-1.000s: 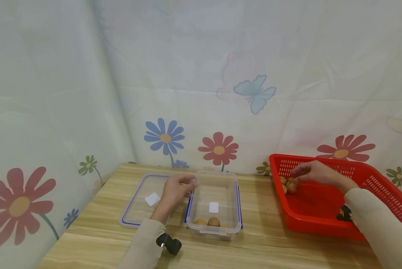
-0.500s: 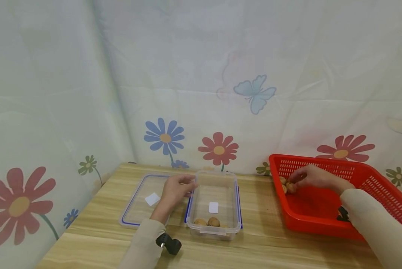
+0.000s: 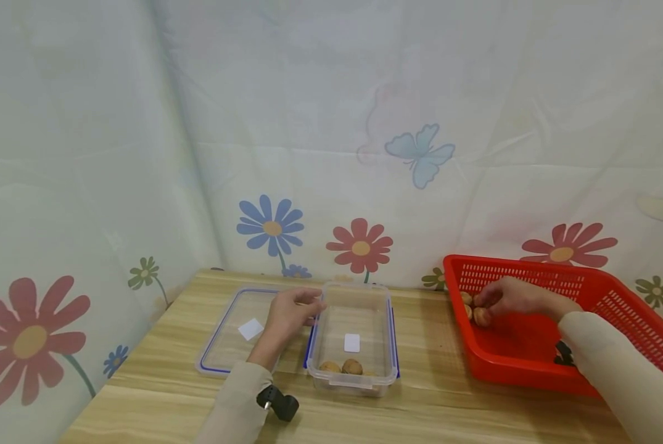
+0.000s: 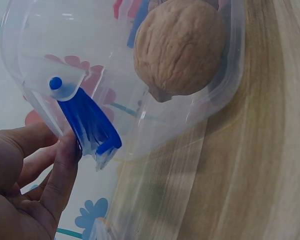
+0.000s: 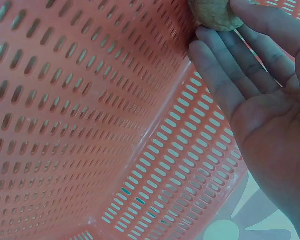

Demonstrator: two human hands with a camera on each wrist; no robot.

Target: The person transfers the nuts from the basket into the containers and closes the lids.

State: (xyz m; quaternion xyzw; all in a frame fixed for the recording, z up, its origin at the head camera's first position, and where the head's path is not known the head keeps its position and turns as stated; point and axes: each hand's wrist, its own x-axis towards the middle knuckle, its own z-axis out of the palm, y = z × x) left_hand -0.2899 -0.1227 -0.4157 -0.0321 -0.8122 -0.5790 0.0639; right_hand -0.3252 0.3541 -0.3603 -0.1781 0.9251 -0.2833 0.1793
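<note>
My left hand [image 3: 291, 313] holds the left rim of a clear plastic food container [image 3: 359, 296], its fingertips beside a blue latch [image 4: 92, 120] in the left wrist view. Several walnuts [image 3: 352, 367] lie at the container's near end; one walnut [image 4: 180, 47] looms large in the left wrist view. Inside the red basket [image 3: 525, 364], my right hand [image 3: 517, 297] pinches a walnut [image 5: 217, 14] between thumb and fingers. Other walnuts [image 3: 467, 298] sit beside it in the basket's left corner, partly hidden by the fingers.
A clear lid [image 3: 226, 333] with a blue seal and a white label lies left of the container, partly behind my left forearm. All stands on a wood-grain table [image 3: 420, 413]. A flower-printed curtain [image 3: 320, 123] hangs behind and to the left.
My right hand has lowered slightly in the basket and its fingers have closed on a walnut. The left hand and the container have stayed in place.
</note>
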